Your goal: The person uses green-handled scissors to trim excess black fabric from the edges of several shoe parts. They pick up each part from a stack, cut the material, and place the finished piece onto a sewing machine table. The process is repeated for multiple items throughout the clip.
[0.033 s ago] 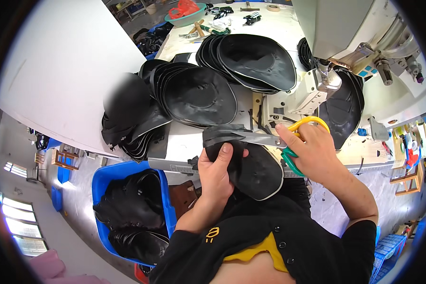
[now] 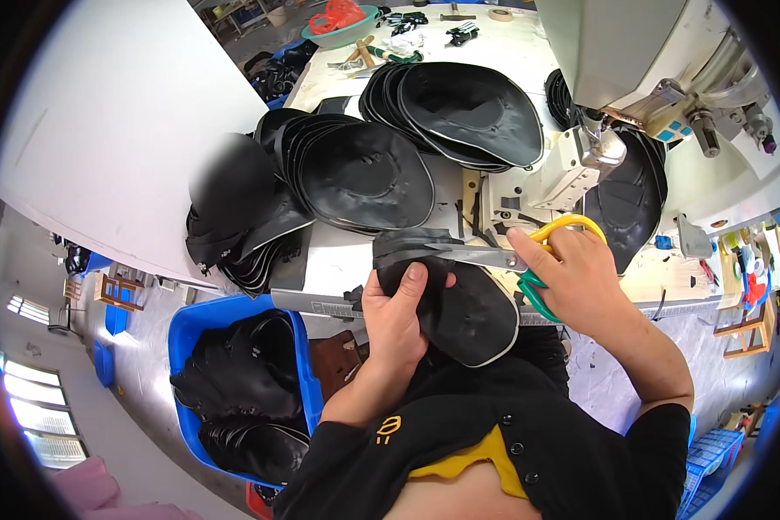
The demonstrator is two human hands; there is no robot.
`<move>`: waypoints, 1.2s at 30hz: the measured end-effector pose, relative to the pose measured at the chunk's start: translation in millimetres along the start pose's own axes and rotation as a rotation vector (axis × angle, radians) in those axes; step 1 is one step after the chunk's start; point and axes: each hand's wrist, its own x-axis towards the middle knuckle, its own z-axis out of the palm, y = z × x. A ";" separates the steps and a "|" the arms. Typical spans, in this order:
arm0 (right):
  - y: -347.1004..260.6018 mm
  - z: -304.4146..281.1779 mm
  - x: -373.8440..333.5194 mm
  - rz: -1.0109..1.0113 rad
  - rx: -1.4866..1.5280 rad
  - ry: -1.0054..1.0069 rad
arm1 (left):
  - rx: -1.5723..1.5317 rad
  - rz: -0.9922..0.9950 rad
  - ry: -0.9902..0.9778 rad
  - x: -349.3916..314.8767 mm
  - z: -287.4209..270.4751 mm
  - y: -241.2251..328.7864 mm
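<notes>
1 black, rounded, leather-like piece with a pale edge (image 2: 481, 325) is grasped by the left hand (image 2: 396, 316) at the front edge of the white surface (image 2: 334, 264), and its folded upper part is met by the blades of metal scissors with yellow and green handles (image 2: 485, 257), gripped by the right hand (image 2: 579, 282); whether the cut is finished cannot be told. Similar black pieces (image 2: 364, 178) are stacked beyond, their trimming state unclear. Compared with the earlier frame, the scissors are shifted very slightly rightward, while the left hand's hold is almost unchanged.

Scissors (image 2: 494, 257) meet the held piece (image 2: 477, 319) from the right, stacks (image 2: 364, 178) lie behind on the table (image 2: 511, 43), mostly left of the machine (image 2: 572, 169), and a bin (image 2: 309, 373) at left apparently holds more.
</notes>
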 end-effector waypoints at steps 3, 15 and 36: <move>1.6 -3.1 -3.9 0.009 0.016 0.012 | 0.019 0.024 -0.039 -2.0 1.4 1.1; 0.9 -23.7 1.7 -0.045 0.042 -0.055 | 0.281 0.163 -0.241 -14.5 -4.7 1.5; 0.8 -19.4 2.2 -0.114 0.062 -0.109 | 0.597 0.110 -0.358 -15.0 0.2 -6.5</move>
